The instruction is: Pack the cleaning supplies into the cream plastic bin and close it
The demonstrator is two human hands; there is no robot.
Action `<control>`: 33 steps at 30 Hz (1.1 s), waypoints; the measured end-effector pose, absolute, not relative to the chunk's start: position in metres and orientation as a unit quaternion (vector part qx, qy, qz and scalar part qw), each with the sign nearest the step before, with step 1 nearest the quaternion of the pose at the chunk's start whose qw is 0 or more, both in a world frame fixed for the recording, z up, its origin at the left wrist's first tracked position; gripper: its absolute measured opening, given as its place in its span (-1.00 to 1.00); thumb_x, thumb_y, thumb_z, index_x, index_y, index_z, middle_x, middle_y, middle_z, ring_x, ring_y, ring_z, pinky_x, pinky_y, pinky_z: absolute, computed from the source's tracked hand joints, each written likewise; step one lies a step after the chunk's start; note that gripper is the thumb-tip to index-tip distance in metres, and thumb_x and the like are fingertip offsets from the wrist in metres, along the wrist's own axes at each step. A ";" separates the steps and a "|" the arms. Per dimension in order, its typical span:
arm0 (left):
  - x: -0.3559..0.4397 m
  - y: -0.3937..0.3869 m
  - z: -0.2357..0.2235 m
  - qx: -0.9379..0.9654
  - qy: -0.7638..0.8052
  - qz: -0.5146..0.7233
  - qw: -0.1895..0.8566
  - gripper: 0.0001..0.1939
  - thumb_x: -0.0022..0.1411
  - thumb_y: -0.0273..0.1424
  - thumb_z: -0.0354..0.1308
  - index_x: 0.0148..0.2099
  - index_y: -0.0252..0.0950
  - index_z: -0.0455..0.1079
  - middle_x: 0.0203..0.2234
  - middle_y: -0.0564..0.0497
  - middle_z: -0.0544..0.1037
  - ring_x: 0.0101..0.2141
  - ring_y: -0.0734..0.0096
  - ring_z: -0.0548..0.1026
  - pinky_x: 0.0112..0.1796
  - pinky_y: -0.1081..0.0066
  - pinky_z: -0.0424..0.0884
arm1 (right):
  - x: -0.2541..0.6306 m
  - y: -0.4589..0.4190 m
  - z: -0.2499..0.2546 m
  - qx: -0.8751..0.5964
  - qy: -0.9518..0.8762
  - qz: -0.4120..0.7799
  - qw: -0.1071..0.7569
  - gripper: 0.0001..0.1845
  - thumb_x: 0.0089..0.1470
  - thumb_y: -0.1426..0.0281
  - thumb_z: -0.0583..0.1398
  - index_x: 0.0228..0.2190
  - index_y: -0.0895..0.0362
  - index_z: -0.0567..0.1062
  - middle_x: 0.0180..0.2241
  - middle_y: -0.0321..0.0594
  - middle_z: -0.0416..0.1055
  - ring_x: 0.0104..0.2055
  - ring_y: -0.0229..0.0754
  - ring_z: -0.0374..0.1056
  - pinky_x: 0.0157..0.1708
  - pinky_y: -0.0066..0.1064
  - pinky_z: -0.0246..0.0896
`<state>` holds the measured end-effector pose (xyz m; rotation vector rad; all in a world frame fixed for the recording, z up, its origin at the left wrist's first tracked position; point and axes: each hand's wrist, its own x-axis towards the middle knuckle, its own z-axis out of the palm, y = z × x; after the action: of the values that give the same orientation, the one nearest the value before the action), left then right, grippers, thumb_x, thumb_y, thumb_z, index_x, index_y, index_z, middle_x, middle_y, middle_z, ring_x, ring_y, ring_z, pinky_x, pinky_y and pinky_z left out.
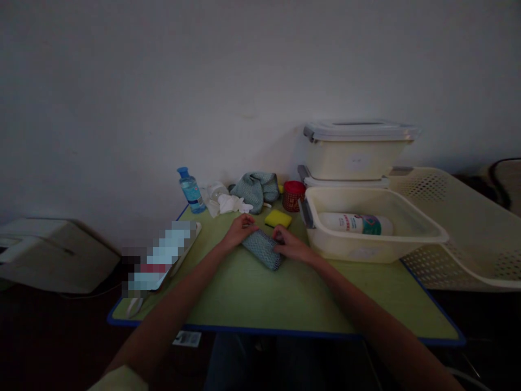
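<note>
At the far left, a white box is seen beside the worktop, which is green and edged in blue. On the worktop's left side a flat, white-edged object is laid, its face obscured by pixelation. Behind it a blue-capped bottle is stood upright near the wall, with crumpled white tissue to its right.

At the middle, the far left end of a folded cloth, grey-blue and textured, is pinched between the closed fingers and thumb of the left hand. The cloth is set slantwise on the worktop, and its right edge is gripped by the curled fingers of the right hand. Behind the hands a bunched cloth of similar colour is heaped, and a yellow sponge is placed just beyond the folded cloth.

Farther right, a red-lidded container is set next to an open tub, in which a white bottle is laid on its side. Behind that tub, a lidded tub is stacked, and at the far right a perforated basket is seen.
</note>
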<state>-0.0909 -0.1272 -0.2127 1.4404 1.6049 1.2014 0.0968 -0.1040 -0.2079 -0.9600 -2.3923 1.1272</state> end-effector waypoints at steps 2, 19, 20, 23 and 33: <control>-0.091 -0.122 -0.216 0.517 0.602 0.500 0.346 -0.77 -0.11 -0.41 0.19 -0.37 -0.30 0.20 -0.50 0.11 0.37 -0.43 0.47 0.40 -0.35 0.46 0.29 | 0.094 -0.104 -0.212 -0.332 -0.824 0.422 0.180 -0.74 -0.09 0.61 0.04 -0.35 0.11 0.12 -0.52 -0.43 0.14 -0.47 -0.34 0.16 -0.51 -0.57 0.06; -0.082 -0.133 -0.211 0.276 0.389 0.653 0.588 -0.53 -0.14 -0.25 0.24 -0.15 -0.34 0.31 -0.38 -0.05 0.51 -0.34 0.31 0.47 -0.29 0.35 0.37 | 0.100 -0.107 -0.224 -0.251 -0.698 0.592 0.316 -0.63 -0.10 0.50 0.13 -0.16 0.08 0.40 -0.19 -0.23 0.36 -0.21 -0.19 0.28 -0.21 -0.36 0.20; -0.080 -0.135 -0.211 0.241 0.354 0.654 0.623 -0.54 -0.11 -0.25 0.22 -0.14 -0.36 0.32 -0.33 -0.10 0.52 -0.26 0.23 0.47 -0.22 0.29 0.36 | 0.100 -0.108 -0.225 -0.246 -0.684 0.604 0.326 -0.63 -0.09 0.48 0.14 -0.16 0.07 0.39 -0.18 -0.23 0.36 -0.19 -0.19 0.28 -0.19 -0.35 0.20; -0.071 -0.141 -0.213 0.160 0.312 0.641 0.683 -0.61 -0.09 -0.32 0.18 -0.17 -0.39 0.35 -0.28 -0.16 0.52 -0.12 0.08 0.42 -0.07 0.17 0.29 | 0.097 -0.111 -0.225 -0.236 -0.667 0.622 0.335 -0.63 -0.06 0.41 0.15 -0.13 0.05 0.37 -0.17 -0.22 0.35 -0.16 -0.19 0.29 -0.17 -0.35 0.21; -0.065 -0.146 -0.216 0.123 0.270 0.604 0.740 -0.61 -0.06 -0.51 0.10 -0.10 -0.40 0.35 -0.34 -0.14 0.54 -0.10 0.11 0.43 -0.02 0.13 0.24 | 0.097 -0.122 -0.222 -0.249 -0.725 0.565 0.305 -0.63 -0.02 0.44 0.13 -0.10 0.11 0.36 -0.12 -0.15 0.34 -0.11 -0.16 0.28 -0.12 -0.31 0.19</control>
<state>-0.0651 -0.1459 -0.2162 0.2691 0.5919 1.3261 0.0974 -0.1217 -0.2223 -0.6585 -1.9190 1.4970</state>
